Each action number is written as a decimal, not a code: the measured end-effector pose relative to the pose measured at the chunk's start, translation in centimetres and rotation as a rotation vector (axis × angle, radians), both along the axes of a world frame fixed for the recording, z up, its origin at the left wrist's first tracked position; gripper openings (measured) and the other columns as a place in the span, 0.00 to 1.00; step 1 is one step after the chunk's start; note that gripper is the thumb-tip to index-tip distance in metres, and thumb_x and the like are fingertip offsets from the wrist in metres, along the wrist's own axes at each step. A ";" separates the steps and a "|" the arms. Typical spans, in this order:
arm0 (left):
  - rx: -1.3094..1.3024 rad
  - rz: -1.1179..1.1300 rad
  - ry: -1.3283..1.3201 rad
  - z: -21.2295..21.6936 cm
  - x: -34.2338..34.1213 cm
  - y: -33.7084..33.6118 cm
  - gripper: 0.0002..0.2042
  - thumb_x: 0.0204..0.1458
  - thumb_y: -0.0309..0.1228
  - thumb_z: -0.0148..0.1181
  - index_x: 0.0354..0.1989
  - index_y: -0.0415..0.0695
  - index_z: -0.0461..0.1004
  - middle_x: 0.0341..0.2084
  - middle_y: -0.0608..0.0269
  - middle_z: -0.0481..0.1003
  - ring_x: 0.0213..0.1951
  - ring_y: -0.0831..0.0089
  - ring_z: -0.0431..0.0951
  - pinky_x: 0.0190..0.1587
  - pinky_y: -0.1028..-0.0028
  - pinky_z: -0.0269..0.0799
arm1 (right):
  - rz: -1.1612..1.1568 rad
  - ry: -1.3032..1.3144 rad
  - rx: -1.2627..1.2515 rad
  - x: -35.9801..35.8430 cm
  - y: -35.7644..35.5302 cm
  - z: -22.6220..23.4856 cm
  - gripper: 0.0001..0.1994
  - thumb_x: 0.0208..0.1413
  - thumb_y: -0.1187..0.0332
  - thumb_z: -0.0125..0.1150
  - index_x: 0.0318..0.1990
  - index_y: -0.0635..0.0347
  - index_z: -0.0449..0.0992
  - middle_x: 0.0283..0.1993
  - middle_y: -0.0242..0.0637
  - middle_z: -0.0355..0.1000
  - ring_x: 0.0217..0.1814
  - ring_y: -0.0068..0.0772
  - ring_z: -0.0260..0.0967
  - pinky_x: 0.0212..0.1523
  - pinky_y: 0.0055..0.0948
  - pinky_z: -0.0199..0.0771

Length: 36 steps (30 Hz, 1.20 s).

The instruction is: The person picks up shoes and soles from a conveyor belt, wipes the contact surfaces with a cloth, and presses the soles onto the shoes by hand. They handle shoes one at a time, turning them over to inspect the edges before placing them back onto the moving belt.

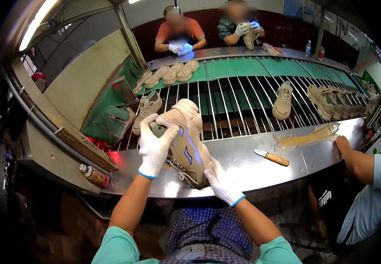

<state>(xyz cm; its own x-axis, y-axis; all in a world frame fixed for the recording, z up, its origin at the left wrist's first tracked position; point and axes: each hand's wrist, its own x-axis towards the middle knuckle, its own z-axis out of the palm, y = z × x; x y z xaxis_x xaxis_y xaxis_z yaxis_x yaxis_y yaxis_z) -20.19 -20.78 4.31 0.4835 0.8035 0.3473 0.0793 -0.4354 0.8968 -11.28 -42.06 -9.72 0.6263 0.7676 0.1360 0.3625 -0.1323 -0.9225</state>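
Note:
Between my two gloved hands, above the near metal ledge, I hold a beige sneaker (pixel 187 147) with blue-violet side accents and a thick sole. It is tilted, heel up and away from me, with its laces hanging toward me on the left. My left hand (pixel 155 147) grips the collar, the thumb on the upper and the fingers at the opening. My right hand (pixel 221 180) closes round the sole near the toe, its fingertips partly hidden. On the ledge to the right lies a knife (pixel 273 157) with a wooden handle, apart from my hands.
Beyond the metal ledge (pixel 239 171) runs a rack of metal rods (pixel 225 110). Loose soles (pixel 170 74), a sneaker (pixel 283 101) and a row of sneakers (pixel 327 103) lie on it. A bottle (pixel 96 175) stands at left. Co-workers sit opposite; another person's arm (pixel 353 160) rests at right.

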 end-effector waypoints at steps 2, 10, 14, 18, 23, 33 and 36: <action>0.149 -0.039 0.000 0.8 0.2 -2.0 0.39 0.48 0.40 0.82 0.65 0.36 0.67 0.52 0.50 0.80 0.52 0.62 0.81 0.58 0.63 0.78 | -0.026 -0.091 -0.016 0.9 -1.3 -0.9 0.30 0.73 0.53 0.56 0.75 0.61 0.64 0.71 0.60 0.70 0.72 0.61 0.70 0.70 0.46 0.71; 0.631 -0.472 -0.092 2.5 -2.6 -10.9 0.42 0.42 0.35 0.86 0.64 0.37 0.66 0.50 0.42 0.82 0.48 0.53 0.87 0.54 0.60 0.84 | -0.268 -0.219 0.597 3.8 -4.8 11.7 0.27 0.75 0.57 0.55 0.67 0.76 0.70 0.60 0.55 0.78 0.58 0.47 0.80 0.63 0.41 0.78; 0.604 -0.457 -0.093 1.9 -3.0 -15.0 0.40 0.34 0.37 0.89 0.57 0.36 0.74 0.49 0.45 0.82 0.48 0.49 0.86 0.53 0.55 0.84 | -0.308 -0.175 0.338 3.3 -9.3 13.4 0.23 0.72 0.60 0.59 0.62 0.74 0.75 0.59 0.52 0.80 0.61 0.43 0.79 0.65 0.38 0.75; 0.658 -0.514 -0.186 -0.6 -3.0 -16.5 0.39 0.33 0.37 0.89 0.56 0.38 0.76 0.49 0.45 0.82 0.47 0.48 0.86 0.53 0.55 0.84 | -0.304 -0.148 0.065 2.2 -12.7 14.3 0.23 0.73 0.62 0.56 0.64 0.75 0.73 0.61 0.50 0.78 0.63 0.38 0.75 0.68 0.35 0.71; 0.754 -0.628 -0.155 -2.4 -3.5 -16.8 0.33 0.33 0.36 0.84 0.52 0.40 0.81 0.49 0.48 0.83 0.46 0.50 0.85 0.51 0.56 0.84 | -0.313 -0.219 -0.139 1.9 -14.7 11.8 0.20 0.70 0.61 0.61 0.60 0.68 0.75 0.52 0.54 0.80 0.56 0.48 0.79 0.59 0.40 0.77; 0.936 -0.667 -0.158 -6.8 -6.2 -11.5 0.20 0.46 0.35 0.71 0.49 0.44 0.84 0.49 0.55 0.84 0.48 0.59 0.85 0.49 0.57 0.85 | -0.058 -0.366 -0.598 0.3 -9.1 12.2 0.30 0.69 0.44 0.60 0.60 0.66 0.74 0.43 0.59 0.82 0.45 0.59 0.84 0.47 0.49 0.83; 1.017 -0.698 -0.112 -7.5 -7.0 -10.3 0.19 0.48 0.35 0.69 0.49 0.45 0.85 0.50 0.56 0.83 0.50 0.59 0.84 0.50 0.58 0.85 | 0.020 -0.380 -0.663 0.2 -7.6 10.9 0.34 0.69 0.39 0.57 0.62 0.66 0.73 0.43 0.59 0.82 0.46 0.60 0.84 0.48 0.50 0.83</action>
<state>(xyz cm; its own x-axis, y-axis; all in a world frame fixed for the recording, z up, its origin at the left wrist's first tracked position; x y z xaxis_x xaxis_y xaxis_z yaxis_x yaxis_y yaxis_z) -27.21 -31.03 -3.21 0.6269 -0.2730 0.7297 -0.5047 -0.8558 0.1134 -11.05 -49.64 1.15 0.6136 0.7744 -0.1542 0.6472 -0.6052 -0.4636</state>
